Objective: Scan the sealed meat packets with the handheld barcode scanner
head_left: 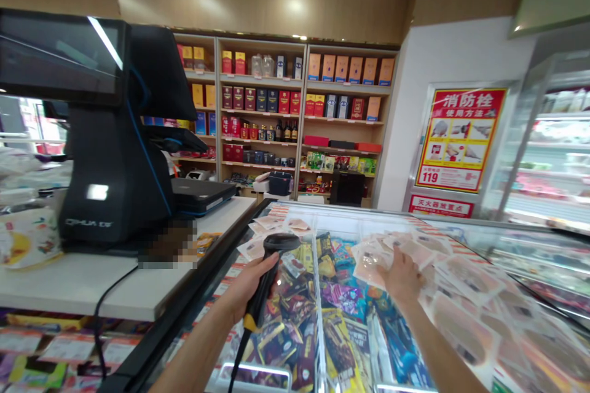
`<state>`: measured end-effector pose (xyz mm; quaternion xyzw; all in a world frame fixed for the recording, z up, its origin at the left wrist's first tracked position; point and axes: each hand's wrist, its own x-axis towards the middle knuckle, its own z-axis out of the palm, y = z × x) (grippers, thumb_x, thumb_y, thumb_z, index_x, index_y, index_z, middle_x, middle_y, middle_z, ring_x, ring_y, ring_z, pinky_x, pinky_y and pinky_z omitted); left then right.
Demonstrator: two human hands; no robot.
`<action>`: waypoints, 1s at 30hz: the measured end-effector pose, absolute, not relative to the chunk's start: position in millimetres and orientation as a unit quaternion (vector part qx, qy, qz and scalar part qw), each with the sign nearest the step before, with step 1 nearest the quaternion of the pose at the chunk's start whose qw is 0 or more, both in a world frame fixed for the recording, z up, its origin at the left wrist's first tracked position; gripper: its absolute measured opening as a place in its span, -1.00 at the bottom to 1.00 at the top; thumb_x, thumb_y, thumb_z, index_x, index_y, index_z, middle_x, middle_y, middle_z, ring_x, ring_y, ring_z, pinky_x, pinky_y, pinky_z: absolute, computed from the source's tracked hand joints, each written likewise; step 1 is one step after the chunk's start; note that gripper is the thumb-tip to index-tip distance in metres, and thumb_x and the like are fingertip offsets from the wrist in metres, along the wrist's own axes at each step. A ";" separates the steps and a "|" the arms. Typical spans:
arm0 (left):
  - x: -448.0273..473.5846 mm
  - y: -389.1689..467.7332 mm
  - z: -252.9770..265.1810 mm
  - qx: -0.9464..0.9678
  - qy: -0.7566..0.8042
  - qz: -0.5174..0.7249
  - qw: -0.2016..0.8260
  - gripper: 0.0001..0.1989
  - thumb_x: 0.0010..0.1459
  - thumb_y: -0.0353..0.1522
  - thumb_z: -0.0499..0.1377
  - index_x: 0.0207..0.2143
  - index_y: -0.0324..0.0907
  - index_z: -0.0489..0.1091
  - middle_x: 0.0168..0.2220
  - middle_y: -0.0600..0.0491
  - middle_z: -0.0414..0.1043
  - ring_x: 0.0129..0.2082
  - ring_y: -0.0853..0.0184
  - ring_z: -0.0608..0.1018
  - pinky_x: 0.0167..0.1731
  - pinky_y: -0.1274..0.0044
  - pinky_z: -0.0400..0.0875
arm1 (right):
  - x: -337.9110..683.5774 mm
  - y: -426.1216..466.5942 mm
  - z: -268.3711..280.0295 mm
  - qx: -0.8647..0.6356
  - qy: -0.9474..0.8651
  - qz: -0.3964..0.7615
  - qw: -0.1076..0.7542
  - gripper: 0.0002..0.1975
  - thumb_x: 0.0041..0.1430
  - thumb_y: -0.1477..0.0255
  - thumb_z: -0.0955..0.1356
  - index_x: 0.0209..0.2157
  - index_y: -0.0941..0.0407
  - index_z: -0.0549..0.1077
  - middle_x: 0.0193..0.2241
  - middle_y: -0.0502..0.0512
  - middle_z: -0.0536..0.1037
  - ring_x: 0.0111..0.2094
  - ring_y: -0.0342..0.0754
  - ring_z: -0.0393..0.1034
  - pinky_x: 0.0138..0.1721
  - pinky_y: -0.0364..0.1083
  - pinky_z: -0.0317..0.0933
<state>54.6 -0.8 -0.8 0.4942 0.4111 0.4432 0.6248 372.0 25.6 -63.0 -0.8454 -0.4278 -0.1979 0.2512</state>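
My left hand (259, 279) is wrapped around the handle of a black barcode scanner (263, 295) with a yellow collar at its base. The scanner stands upright, its head pointing away from me, and a cable runs down from it. Farther right, my right hand (403, 276) has its fingers bent and closed at the edge of a flat, pale packet (371, 264) with a clear window. Many similar flat packets (461, 331) overlap across the right side of the glass-topped freezer (318, 319). Through the glass, colourful wrapped ice creams (343, 350) show below both hands.
A black checkout terminal (106, 178) stands on the white counter (138, 295) at left, with a dark flat device (203, 193) beside it. Shelves (262, 116) of boxes and bottles line the back wall. A red and yellow poster (461, 138) hangs at right.
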 end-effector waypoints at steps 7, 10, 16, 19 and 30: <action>16.9 -1.8 -5.0 0.451 0.454 0.476 0.603 -0.71 -0.11 -0.18 0.10 -0.57 -0.25 0.22 -0.69 0.14 0.26 -0.73 0.52 0.30 -0.73 0.68 0.18 | 326.5 41.6 -52.8 -0.780 -0.515 -0.191 0.300 -0.64 -0.05 0.37 0.19 -0.14 0.10 0.27 -0.10 0.14 0.26 -0.12 0.06 0.10 -0.20 0.01 -0.02; -1.4 -2.1 -8.5 0.438 0.463 0.495 0.591 -0.71 -0.13 -0.17 0.10 -0.59 -0.24 0.23 -0.70 0.14 0.26 -0.74 0.52 0.29 -0.73 0.67 0.19 | 283.5 57.1 -50.1 -0.742 -0.578 -0.142 0.309 -0.69 -0.03 0.36 0.18 -0.19 0.10 0.30 -0.17 0.12 0.32 -0.15 0.02 0.14 -0.19 -0.04 -0.02; -30.0 0.5 -20.6 0.420 0.478 0.498 0.589 -0.66 -0.13 -0.13 0.09 -0.64 -0.25 0.23 -0.75 0.15 0.22 -0.77 0.53 0.26 -0.75 0.67 0.16 | 210.1 89.2 -55.1 -0.677 -0.684 -0.053 0.266 -0.66 0.02 0.36 0.13 -0.15 0.08 0.30 -0.13 0.12 0.32 -0.11 0.01 0.14 -0.15 -0.03 -0.03; -36.6 2.3 -25.8 0.410 0.478 0.500 0.595 -0.65 -0.16 -0.12 0.10 -0.66 -0.25 0.21 -0.77 0.16 0.20 -0.79 0.53 0.24 -0.78 0.67 0.13 | 190.5 103.1 -60.0 -0.650 -0.731 -0.017 0.209 -0.64 0.04 0.39 0.09 -0.12 0.06 0.27 -0.03 0.11 0.24 -0.03 0.01 0.08 -0.13 0.02 -0.02; -31.3 2.1 -21.4 0.430 0.466 0.482 0.604 -0.64 -0.10 -0.12 0.04 -0.66 -0.24 0.21 -0.79 0.16 0.19 -0.78 0.54 0.24 -0.74 0.68 0.12 | 177.2 124.3 -72.5 -0.639 -0.752 0.029 0.161 -0.61 0.04 0.19 0.07 -0.10 -0.09 0.24 0.02 0.12 0.16 0.02 0.08 0.00 -0.10 0.21 -0.14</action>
